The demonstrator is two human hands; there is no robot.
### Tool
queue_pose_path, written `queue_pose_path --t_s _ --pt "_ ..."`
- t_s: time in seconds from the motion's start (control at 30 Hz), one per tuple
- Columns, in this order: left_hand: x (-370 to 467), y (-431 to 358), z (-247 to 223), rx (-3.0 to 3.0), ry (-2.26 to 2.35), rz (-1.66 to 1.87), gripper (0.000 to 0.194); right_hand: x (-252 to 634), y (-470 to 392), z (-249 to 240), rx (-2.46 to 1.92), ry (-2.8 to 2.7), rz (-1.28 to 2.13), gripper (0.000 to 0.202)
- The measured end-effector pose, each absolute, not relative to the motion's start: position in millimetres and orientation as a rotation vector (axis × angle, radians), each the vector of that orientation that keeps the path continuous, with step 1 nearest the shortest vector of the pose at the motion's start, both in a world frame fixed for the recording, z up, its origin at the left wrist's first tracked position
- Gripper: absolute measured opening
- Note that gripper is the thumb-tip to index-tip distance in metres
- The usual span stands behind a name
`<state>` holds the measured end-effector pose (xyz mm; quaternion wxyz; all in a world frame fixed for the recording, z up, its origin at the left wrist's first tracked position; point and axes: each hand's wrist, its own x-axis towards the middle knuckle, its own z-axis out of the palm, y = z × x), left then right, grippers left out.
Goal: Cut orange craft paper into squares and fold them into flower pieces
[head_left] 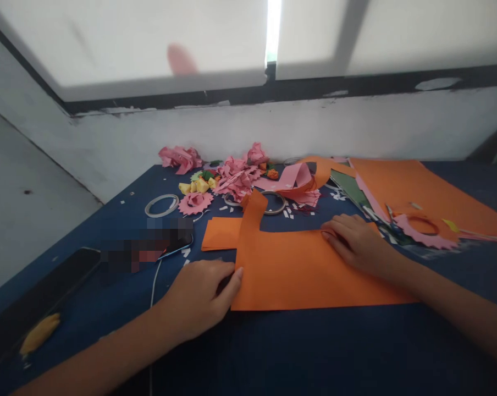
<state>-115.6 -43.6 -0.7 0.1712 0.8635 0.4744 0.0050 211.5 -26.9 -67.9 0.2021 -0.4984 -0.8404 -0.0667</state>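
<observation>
A large orange paper sheet (290,269) lies on the blue table, with a partly separated strip (254,212) rising and curling at its upper left. My left hand (203,291) pinches the sheet's left edge between thumb and fingers. On the upper right part of the sheet rests my right hand (355,242), its fingers curled closed at the top edge around a bit of the orange paper. Smaller orange paper pieces (221,234) lie just behind my left hand, beside the strip.
Pink paper flowers (236,179), tape rolls (161,205) and white scraps lie at the back. More orange sheets (430,192) with a pink scalloped ring (425,234) are at the right. A dark phone-like slab (46,291) and a white cable (155,283) lie left.
</observation>
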Motion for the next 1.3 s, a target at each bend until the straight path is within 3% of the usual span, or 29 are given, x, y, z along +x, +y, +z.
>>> queue_pose_path --t_s 0.23,0.53,1.07,1.3 --pt "-116 -45 9 2.525 1.36 -0.175 0.018 214 -24 -72 -1.394 -2.342 -0.204 0.021" --pt "-119 -50 10 2.447 1.802 -0.445 0.046 212 -26 -67 -1.417 -2.341 -0.188 0.019" --pt "-117 -47 12 2.468 1.834 -0.499 0.023 211 -26 -68 -1.44 -2.369 -0.306 0.019" --pt "-116 -46 19 2.433 1.802 -0.481 0.032 208 -29 -65 -1.486 -2.406 -0.484 0.021"
